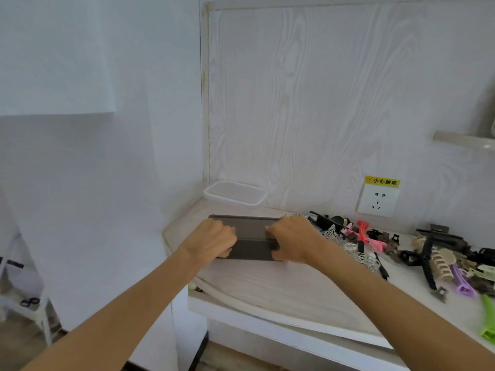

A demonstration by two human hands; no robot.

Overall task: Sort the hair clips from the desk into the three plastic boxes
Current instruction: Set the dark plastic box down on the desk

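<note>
Left hand: our left hand [214, 238] curls its fingers over the left end of a grey box [251, 236], thumb tucked low at the near edge.
Right hand: our right hand [292, 241] grips the box's right end, fingers bent over the top and thumb at the near edge.
Clips: the hair clips [401, 247] lie heaped on the desk [267, 285], just right of our right fingers, untouched.
Clear box: a clear plastic box [235, 192] sits beyond our fingertips against the wall.
Third box: we cannot see it.
Risk: we judge the silver butterfly clip [333, 234] beside our right wrist could be swept off if we slide the box right.
</note>
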